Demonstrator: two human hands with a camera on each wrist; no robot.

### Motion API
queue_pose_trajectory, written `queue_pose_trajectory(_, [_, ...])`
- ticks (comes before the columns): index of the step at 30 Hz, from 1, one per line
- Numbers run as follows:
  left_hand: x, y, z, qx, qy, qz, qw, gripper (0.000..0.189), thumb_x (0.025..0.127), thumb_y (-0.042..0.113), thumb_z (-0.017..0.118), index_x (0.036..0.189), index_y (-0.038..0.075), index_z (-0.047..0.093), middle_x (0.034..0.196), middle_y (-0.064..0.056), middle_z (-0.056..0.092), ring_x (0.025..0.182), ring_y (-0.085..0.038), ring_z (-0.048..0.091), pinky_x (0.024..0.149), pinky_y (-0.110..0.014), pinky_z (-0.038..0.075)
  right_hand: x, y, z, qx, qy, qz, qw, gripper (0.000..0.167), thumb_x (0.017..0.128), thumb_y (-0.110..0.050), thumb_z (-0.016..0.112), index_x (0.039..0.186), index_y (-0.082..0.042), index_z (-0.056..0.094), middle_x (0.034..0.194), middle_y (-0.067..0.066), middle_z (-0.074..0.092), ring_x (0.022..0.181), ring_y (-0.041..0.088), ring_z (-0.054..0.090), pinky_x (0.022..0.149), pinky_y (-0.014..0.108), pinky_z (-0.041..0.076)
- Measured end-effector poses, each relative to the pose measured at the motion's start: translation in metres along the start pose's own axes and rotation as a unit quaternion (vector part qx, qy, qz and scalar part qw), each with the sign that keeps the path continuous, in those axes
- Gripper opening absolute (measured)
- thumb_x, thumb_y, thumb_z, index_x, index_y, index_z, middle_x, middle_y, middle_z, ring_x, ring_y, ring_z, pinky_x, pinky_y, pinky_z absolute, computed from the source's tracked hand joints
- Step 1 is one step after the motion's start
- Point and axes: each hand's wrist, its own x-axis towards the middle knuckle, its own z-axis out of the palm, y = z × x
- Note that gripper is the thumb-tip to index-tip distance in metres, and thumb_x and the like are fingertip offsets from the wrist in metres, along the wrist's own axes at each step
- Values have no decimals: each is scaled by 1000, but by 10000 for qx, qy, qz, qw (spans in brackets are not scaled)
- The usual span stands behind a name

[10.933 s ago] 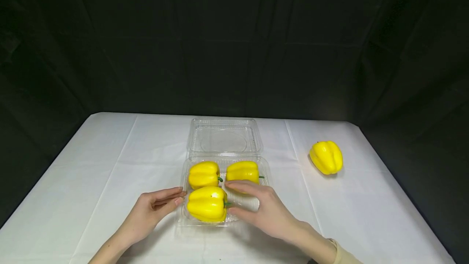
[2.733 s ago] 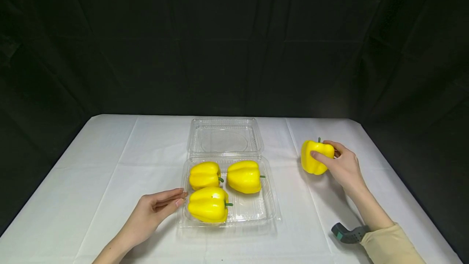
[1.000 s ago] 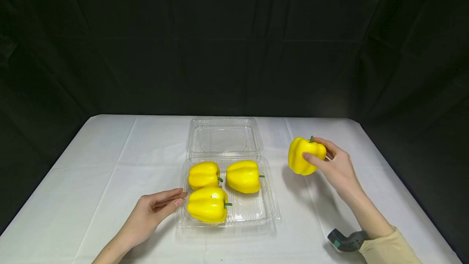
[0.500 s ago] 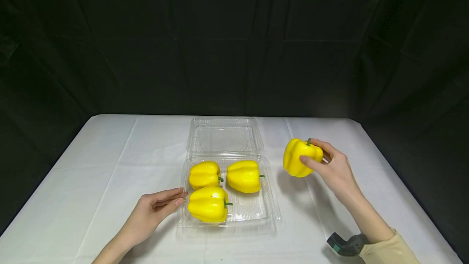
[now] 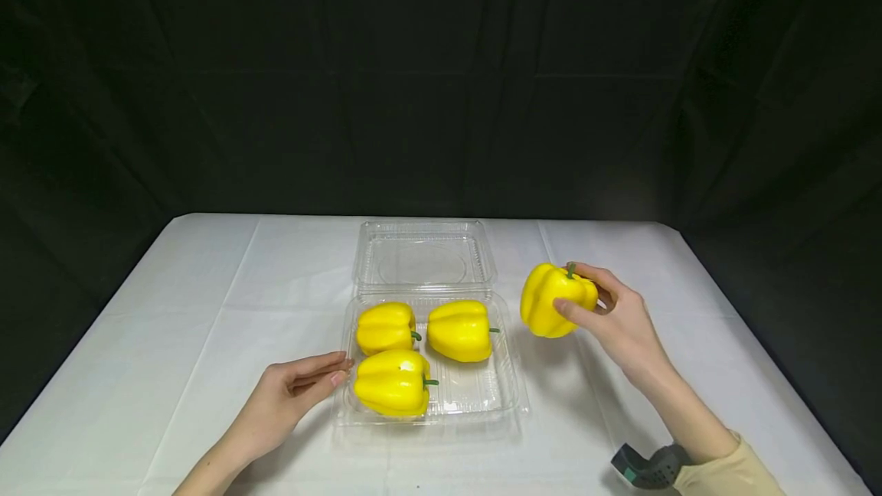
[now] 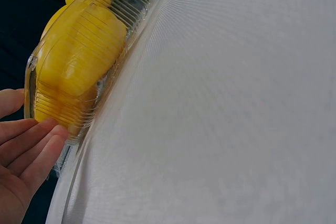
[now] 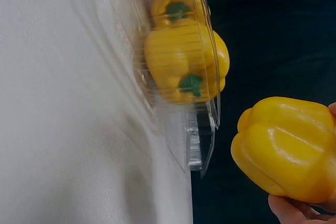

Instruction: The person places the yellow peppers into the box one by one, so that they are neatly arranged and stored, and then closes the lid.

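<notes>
My right hand [image 5: 613, 320] grips a yellow bell pepper [image 5: 551, 305] above the table, right of the container, thumb on its near side. Its green stem points up in the head view. In the right wrist view the held bell pepper [image 7: 286, 148] is at the lower right, above the container's rim level. My left hand [image 5: 285, 396] has its fairly straight fingers [image 6: 31, 145] at the left wall of the clear plastic container [image 5: 475, 396]. Inside lie three yellow bell peppers: back left [image 5: 386, 327], back right [image 5: 459, 331] and front left [image 5: 393, 383].
The container's clear lid [image 5: 423, 255] lies folded back behind it, hinged to the base. The front right part of the base holds no pepper. A white cloth [image 5: 207, 312] covers the table, and a black curtain [image 5: 441, 83] hangs behind. A dark wrist device [image 5: 651, 468] sits at my right sleeve.
My right hand has gone from the container to the fourth bell pepper at the right, gripped and lifted it, and moved it left. The left hand stays at the container's left side.
</notes>
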Motion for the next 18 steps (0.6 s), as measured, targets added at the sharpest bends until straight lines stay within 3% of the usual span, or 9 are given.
queue_pose_trajectory(5, [0,0,0,44,23,-28,10000,43,98,28,65,132,2,63,124,-6,71,111,-14,68,92,-22,57,-4,-2,4,126,-88,-192,9997,57,93,-23,71,143,-3,50,142,9,52,121,22,50,91,4,45])
queue_pose_trajectory(12, [0,0,0,79,13,-24,10000,43,98,29,65,132,2,63,124,-6,71,111,-13,69,91,-20,56,-9,-7,10,167,-156,-368,9991,55,91,-18,72,141,-5,52,139,8,52,121,24,51,93,5,45])
queue_pose_trajectory(18, [1,-1,-1,56,72,-188,9998,43,97,30,66,132,4,64,122,-3,72,110,-10,69,91,-18,56,-13,-9,13,256,-253,-523,9980,55,91,-16,73,140,-6,53,139,7,52,118,19,52,95,6,46])
